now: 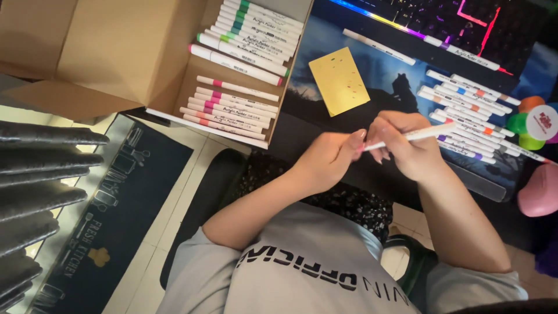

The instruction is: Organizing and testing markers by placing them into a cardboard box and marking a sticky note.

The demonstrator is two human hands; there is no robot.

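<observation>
Both hands meet just above the counter [302,125] edge: right hand [407,145] pinches a white marker [415,135] mid-barrel, left hand [331,157] pinches its near end with fingertips closed on the tip, marker angled up to the right. Loose markers [465,110] lie in a row on the dark desk mat [378,75] just right of the hands, yellow card [339,80] beyond them. Open cardboard box [174,70] up left holds more markers in rows.
</observation>
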